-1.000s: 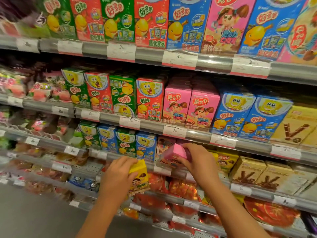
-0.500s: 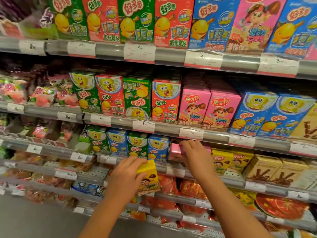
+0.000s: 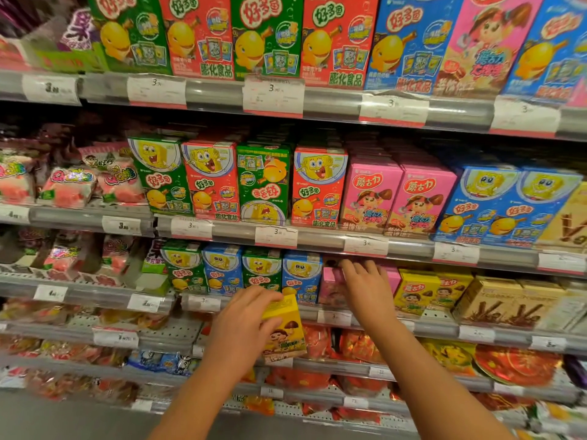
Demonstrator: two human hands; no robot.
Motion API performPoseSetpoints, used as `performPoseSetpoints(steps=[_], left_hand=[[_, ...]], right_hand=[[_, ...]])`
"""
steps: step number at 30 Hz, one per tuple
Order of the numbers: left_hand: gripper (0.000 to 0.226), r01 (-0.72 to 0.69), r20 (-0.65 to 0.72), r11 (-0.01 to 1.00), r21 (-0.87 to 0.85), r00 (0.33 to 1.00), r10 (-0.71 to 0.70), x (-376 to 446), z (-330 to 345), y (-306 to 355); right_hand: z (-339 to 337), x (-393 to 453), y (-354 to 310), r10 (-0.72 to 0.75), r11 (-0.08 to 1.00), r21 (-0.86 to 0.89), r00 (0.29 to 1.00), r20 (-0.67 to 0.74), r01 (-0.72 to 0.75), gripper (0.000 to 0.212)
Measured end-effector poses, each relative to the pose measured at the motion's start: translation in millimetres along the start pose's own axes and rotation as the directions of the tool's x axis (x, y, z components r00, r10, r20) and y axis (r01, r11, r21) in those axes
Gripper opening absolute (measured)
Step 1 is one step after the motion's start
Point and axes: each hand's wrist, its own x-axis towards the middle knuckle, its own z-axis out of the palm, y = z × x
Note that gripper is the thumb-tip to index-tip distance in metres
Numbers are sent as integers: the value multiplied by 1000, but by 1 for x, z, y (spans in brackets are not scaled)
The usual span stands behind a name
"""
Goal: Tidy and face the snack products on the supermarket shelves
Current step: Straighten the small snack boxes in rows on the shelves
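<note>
From the head camera, the left hand [image 3: 241, 325] holds a small yellow box [image 3: 284, 328] in a closed grip, fingers curled over its top edge and thumb on its front, out in front of the shelves and below the row of small blue and green boxes [image 3: 241, 269]. The right hand [image 3: 365, 287] reaches onto the third shelf [image 3: 444, 328], its fingers lying over the top of a pink box [image 3: 330, 284] standing there; how tightly that grip closes cannot be told. The pink box sits between a small blue box [image 3: 301, 276] on its left and yellow boxes [image 3: 416, 292] on its right, with tan boxes [image 3: 502, 303] farther right. On the shelf above, larger pink boxes [image 3: 397, 198] stand between red and blue ones.
</note>
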Motion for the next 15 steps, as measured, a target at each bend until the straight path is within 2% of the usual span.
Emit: performPoseSetpoints(steps=[5,7,8,9,10,11,12,13,15], left_hand=[[38,6,6,999,-34,1000,-6,6,3,-2],[39,7,8,998,-61,1000,-7,7,6,-2],[39,8,8,997,-77,1000,-7,8,9,-1],[40,9,9,996,-92,1000,-8,9,11,0],[42,12,12,994,-109,1000,-11,11,14,2],[44,15,20,991,-131,1000,-13,13,16,5],[46,19,32,987,-158,999,-14,15,18,9],[49,21,46,982,-185,999,-12,17,19,13],[52,20,76,971,-239,997,-2,22,23,22]], right_hand=[[0,-8,-1,-41,999,21,989,143,39,49],[-8,-21,-2,-25,975,223,995,97,3,44],[-13,-30,-3,-11,908,418,995,96,-30,40],[-20,-39,-6,-18,773,630,989,148,-80,38],[-28,-47,-11,-82,584,798,968,239,-148,39],[-33,-53,-17,-169,420,881,935,313,-219,46],[-35,-57,-22,-219,338,908,918,332,-248,55],[-36,-60,-24,-223,340,911,921,319,-233,60],[-40,-63,-22,-158,400,897,951,267,-186,57]])
